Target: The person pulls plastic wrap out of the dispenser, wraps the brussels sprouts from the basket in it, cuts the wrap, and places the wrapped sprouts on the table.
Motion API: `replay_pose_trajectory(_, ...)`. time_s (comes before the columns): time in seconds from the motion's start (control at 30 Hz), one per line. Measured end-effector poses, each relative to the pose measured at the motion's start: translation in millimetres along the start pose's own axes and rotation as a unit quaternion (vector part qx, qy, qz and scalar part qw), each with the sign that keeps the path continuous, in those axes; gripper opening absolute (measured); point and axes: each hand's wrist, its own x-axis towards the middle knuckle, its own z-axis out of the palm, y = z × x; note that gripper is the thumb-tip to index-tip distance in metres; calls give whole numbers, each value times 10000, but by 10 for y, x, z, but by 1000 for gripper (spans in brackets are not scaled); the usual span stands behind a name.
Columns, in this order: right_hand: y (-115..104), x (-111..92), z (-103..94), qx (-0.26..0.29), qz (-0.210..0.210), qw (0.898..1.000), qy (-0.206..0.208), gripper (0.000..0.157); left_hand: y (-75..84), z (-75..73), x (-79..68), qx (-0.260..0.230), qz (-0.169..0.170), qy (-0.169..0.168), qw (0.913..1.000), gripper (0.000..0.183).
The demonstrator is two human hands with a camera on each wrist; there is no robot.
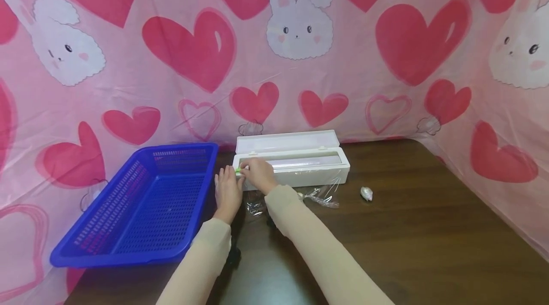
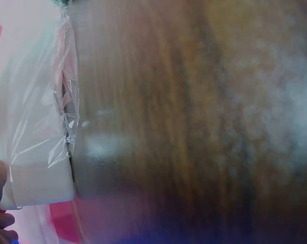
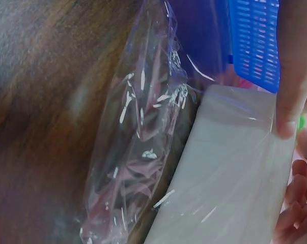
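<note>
Both hands' grip pinched on small green slider [image 1: 237, 170] at left end of long white plastic-wrap dispenser box [image 1: 300, 171], lying along worktop's back edge.

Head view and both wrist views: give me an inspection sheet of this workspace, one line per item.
Surface: dark wooden table.
Job's things: white cling film dispenser, lid open; small green slider at its left end; loose cling film hanging over the front.
Clutter: blue basket left of the dispenser; small wrapped lump to the right.
Grippers: left hand and right hand both at the slider; grip unclear.
Cables: nothing seen.
Surroundings: pink heart-and-bunny cloth on three sides.
</note>
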Motion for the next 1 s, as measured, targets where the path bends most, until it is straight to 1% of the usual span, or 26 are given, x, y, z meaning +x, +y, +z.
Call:
replay_pose_trajectory(0.27,73,17,-18,161,-338,9992,-172,8,7,10,1,51,-21,28,10000,47)
replay_pose_trajectory(0.57,161,53,-42,411,-544,9971,-341,10,19,2,12,128,-129,-142,9997,47)
replay_pose_trajectory(0.7,181,48,-92,347,-566,9972,-357,7,31,-18,13,179,-111,-121,9997,47)
replay_pose_trajectory(0.77,176,44,-128,311,-511,9972,-457,7,30,-36,14,217,-92,-75,9997,47)
replay_pose_trajectory(0.9,191,21,-195,113,-468,9966,-676,7,25,-41,16,293,-136,-178,9993,47)
replay_pose_trajectory(1.0,254,1,-234,-15,-547,9960,-708,7,22,-43,10,304,-137,-230,9992,48)
